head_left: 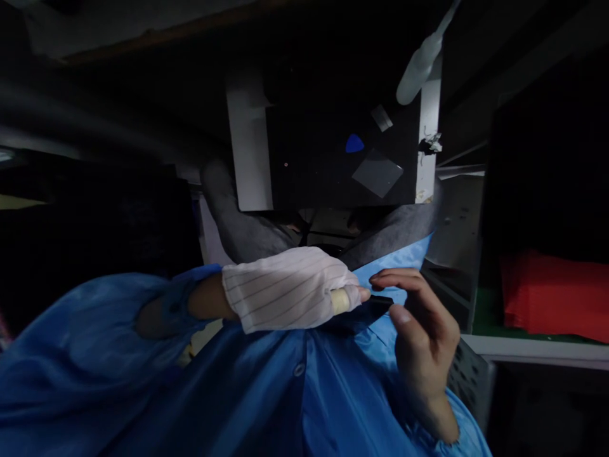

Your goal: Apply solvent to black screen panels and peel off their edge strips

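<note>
My left hand (295, 285) wears a white glove with thin dark stripes, and a yellowish band wraps its thumb. It holds a dark, flat, thin object (380, 299), seen nearly edge-on; most of it is hidden by the glove or lost against the dark blue clothing, so its kind is unclear. Bare and curved, my right hand (425, 330) is just to the right of that object. Its thumb and fingers are apart, with the thumb tip close to the object's end; I cannot make out anything held in it.
Ahead is a white-edged work surface (250, 158) with a black mat (309, 139). On the mat lie a blue triangular pick (354, 143), a clear square film (378, 173) and a small grey strip (381, 118). A white squeeze bottle (419, 73) lies at the right edge. Red material (554, 295) rests far right.
</note>
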Motion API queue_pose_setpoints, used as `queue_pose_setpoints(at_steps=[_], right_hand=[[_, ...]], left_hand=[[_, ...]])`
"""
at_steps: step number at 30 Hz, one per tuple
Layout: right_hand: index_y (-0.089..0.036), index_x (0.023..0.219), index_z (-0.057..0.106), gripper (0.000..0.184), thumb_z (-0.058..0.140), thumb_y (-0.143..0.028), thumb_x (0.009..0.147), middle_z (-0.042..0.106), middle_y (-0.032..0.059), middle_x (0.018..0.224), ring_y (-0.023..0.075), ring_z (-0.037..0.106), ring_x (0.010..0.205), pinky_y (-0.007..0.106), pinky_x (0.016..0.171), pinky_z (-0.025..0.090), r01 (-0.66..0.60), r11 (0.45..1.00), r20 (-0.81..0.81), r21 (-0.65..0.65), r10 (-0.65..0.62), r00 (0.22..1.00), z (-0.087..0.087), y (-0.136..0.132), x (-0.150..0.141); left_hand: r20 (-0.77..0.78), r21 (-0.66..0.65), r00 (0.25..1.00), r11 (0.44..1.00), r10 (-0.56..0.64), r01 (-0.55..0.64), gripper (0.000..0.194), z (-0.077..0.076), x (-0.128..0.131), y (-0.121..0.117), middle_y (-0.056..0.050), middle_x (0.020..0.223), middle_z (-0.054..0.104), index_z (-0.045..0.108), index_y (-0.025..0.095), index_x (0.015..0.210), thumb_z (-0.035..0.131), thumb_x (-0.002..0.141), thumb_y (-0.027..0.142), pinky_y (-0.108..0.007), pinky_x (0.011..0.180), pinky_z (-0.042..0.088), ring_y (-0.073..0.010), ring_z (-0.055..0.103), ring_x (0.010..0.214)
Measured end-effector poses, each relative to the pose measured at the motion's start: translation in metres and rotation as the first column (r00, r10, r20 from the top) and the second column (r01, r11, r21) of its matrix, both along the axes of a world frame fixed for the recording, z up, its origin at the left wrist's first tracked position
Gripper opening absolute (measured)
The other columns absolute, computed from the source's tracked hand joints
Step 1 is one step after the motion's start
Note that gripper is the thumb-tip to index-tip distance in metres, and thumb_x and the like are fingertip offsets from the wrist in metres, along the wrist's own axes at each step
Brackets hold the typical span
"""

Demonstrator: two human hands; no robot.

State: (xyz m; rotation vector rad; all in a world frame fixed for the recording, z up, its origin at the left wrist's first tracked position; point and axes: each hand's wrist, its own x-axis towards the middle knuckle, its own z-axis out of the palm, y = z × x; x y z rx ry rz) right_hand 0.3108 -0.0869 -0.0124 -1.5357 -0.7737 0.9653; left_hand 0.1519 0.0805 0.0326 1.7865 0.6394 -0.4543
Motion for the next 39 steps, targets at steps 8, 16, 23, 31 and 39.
queue_pose_setpoints(at_steps=[8,16,23,31,39], right_hand=[[-0.026,0.105,0.089,0.015,0.077,-0.031,0.098,0.084,0.0027,0.094,0.0241,0.078,0.09,0.036,0.084,0.063,-0.034,0.996,-0.141,-0.081,0.022,0.99,-0.001,0.008,0.019],[-0.025,0.106,0.086,0.014,0.076,-0.034,0.1,0.081,0.0018,0.093,0.0218,0.079,0.089,0.034,0.083,0.064,0.084,0.991,-0.088,-0.107,-0.093,0.992,-0.003,0.011,0.01],[-0.028,0.133,0.07,0.035,0.084,-0.04,0.103,0.076,0.0087,0.132,0.0274,0.076,0.12,0.046,0.102,0.063,0.058,0.976,0.429,0.209,-0.145,0.891,-0.078,0.125,0.073],[-0.027,0.115,0.065,0.02,0.083,-0.025,0.107,0.075,0.0123,0.128,0.0258,0.066,0.121,0.047,0.117,0.058,0.025,0.999,0.725,0.028,-0.038,0.687,-0.108,0.26,0.121],[-0.027,0.14,0.082,0.039,0.061,-0.055,0.123,0.072,0.0046,0.097,0.0233,0.073,0.077,0.037,0.065,0.058,-0.053,0.946,0.486,0.318,-0.115,0.867,-0.038,0.108,0.073]], left_hand=[[-0.044,-0.205,0.998,0.978,0.035,-0.043,0.051,0.002,0.007,0.011,0.006,0.067,0.054,0.051,0.02,0.069,0.05,0.119,0.028,-0.034,0.068,0.032,-0.0112,0.044,0.062],[-0.042,-0.197,0.999,0.98,0.015,-0.023,0.053,-0.006,0.007,0.014,0.006,0.062,0.043,0.043,0.021,0.065,0.054,0.117,0.022,-0.033,0.068,0.031,-0.0121,0.039,0.058],[0.005,-0.279,0.996,0.956,0.093,-0.088,0.053,-0.014,0.001,0.017,0.004,0.062,0.042,0.04,0.024,0.066,0.05,0.115,0.039,-0.032,0.061,0.03,-0.0139,0.035,0.055],[-0.006,-0.338,0.991,0.932,0.136,-0.131,0.05,-0.01,-0.006,0.022,0.005,0.061,0.031,0.03,0.026,0.067,0.044,0.111,0.045,-0.032,0.056,0.027,-0.0105,0.022,0.05],[-0.09,-0.355,0.986,0.921,0.139,-0.162,0.054,-0.02,-0.008,0.027,0.004,0.06,0.034,0.032,0.025,0.067,0.054,0.108,0.053,-0.033,0.053,0.028,-0.0122,0.024,0.051]])
